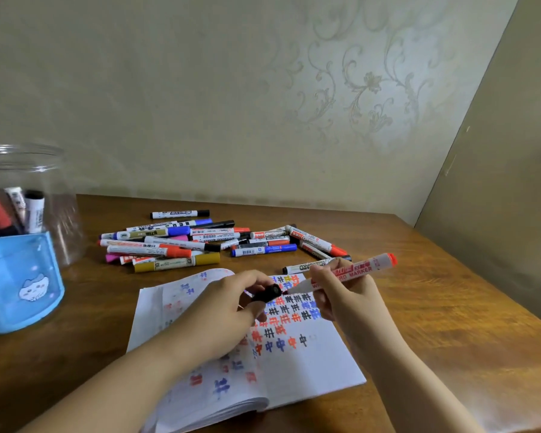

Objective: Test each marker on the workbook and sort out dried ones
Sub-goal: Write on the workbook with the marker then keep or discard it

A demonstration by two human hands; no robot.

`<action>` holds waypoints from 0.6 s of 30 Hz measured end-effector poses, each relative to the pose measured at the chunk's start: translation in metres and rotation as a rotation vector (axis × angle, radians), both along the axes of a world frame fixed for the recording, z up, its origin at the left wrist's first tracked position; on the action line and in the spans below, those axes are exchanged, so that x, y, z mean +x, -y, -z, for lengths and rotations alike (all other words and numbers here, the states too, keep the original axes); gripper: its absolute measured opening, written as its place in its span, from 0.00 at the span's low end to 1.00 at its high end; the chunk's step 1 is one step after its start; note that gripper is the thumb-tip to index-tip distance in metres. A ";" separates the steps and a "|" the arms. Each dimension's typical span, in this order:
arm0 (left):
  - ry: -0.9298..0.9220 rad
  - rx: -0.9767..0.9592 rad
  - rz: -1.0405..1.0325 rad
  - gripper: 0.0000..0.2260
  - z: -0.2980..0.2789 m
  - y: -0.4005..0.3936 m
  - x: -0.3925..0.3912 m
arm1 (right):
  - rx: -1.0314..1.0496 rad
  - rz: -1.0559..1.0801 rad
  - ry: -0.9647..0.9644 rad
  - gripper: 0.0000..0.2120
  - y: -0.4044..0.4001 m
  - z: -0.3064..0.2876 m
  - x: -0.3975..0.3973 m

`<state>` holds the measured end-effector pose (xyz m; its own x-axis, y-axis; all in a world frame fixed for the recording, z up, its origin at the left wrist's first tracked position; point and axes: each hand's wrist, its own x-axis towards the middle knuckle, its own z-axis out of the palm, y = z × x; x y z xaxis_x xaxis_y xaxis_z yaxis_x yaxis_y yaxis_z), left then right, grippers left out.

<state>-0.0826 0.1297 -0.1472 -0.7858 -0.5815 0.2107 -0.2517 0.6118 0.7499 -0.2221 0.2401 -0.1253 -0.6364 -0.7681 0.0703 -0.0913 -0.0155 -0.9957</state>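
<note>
Table (419, 307) of brown wood is backed by patterned wallpaper (341, 89); above the workbook (310, 364), a cap (267, 292) is pinched by the left hand (228, 310), a marker (350, 271) gripped by the right hand (341, 292), pile (206, 242) at twelve o'clock.

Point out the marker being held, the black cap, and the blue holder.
White whiteboard marker with red end (353, 271), head view: on its printed barrel.
Black marker cap (267, 293), head view: on its side, near the open end.
Blue plastic pen holder (22, 276), head view: on its front wall.

One workbook (310, 364), one blue holder (22, 276), one clear jar (28, 170) — three markers (33, 214) inside them.
</note>
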 end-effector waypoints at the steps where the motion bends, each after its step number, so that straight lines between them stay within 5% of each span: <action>1: -0.008 0.002 0.002 0.13 -0.002 -0.002 0.004 | -0.017 -0.018 -0.020 0.10 0.001 -0.002 0.004; 11: -0.046 0.027 -0.005 0.11 -0.015 -0.012 0.036 | -0.036 -0.094 -0.158 0.10 0.006 -0.017 0.032; 18: -0.171 0.352 -0.105 0.04 -0.009 -0.004 0.039 | -0.064 -0.050 -0.161 0.10 0.011 -0.012 0.037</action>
<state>-0.0434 0.1341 -0.1380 -0.6890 -0.7168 0.1068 -0.1527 0.2876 0.9455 -0.1854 0.2290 -0.1130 -0.5742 -0.7892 0.2178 -0.2468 -0.0869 -0.9652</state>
